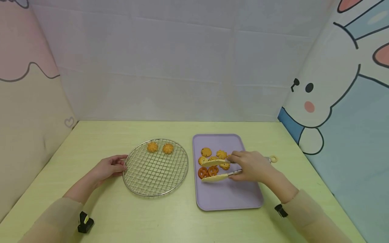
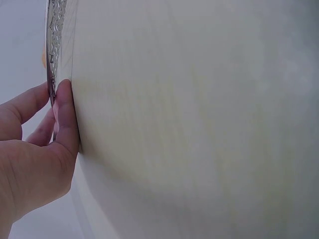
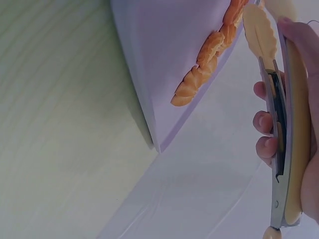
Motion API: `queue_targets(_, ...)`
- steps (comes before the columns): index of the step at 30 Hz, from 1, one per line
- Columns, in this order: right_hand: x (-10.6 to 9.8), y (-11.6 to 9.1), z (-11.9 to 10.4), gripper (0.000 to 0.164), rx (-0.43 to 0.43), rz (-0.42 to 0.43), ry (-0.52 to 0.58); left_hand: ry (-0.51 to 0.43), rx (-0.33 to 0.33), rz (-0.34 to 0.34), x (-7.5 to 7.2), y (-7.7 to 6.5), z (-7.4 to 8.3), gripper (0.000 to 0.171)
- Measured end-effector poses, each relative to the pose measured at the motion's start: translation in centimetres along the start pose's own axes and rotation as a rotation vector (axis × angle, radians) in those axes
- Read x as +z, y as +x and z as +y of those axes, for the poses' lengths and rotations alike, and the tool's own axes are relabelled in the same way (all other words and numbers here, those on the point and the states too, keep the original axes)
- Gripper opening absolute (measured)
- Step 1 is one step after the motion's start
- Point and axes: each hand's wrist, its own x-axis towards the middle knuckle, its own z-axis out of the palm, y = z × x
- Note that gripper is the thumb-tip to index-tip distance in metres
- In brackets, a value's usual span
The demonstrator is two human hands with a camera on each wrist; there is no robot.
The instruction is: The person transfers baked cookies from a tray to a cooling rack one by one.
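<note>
My left hand (image 1: 107, 168) pinches the left rim of a round wire cooling rack (image 1: 155, 172); the left wrist view shows the thumb and fingers (image 2: 66, 114) on either side of the rim. Two round ridged cookies (image 1: 168, 149) sit near the rack's far edge. My right hand (image 1: 252, 165) grips a pair of tongs (image 3: 295, 129) with cream tips and metal sides. The tongs' spread tips hang over a purple tray (image 1: 229, 199), around several cookies (image 1: 206, 152) and two pretzel-shaped cookies (image 1: 213, 170). Whether the tips touch any cookie I cannot tell.
The rack and tray lie side by side on a pale yellow table (image 1: 170, 219), a narrow gap between them. A white cloth wall (image 1: 182, 67) rises behind the table. Cartoon-printed panels (image 1: 334, 111) stand at both sides.
</note>
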Motion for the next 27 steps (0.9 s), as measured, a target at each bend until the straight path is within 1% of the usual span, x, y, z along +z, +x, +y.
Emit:
queue_targets(8,-0.17,0.43,0.10,0.053,0.002,-0.034,0.000,0.006,0.002,0.000,-0.01,0.09,0.00,0.063)
queue_targets(27,0.15,0.44,0.21,0.050,-0.016,-0.034,0.010,0.007,0.000,-0.008,-0.11,0.03,-0.10,0.062)
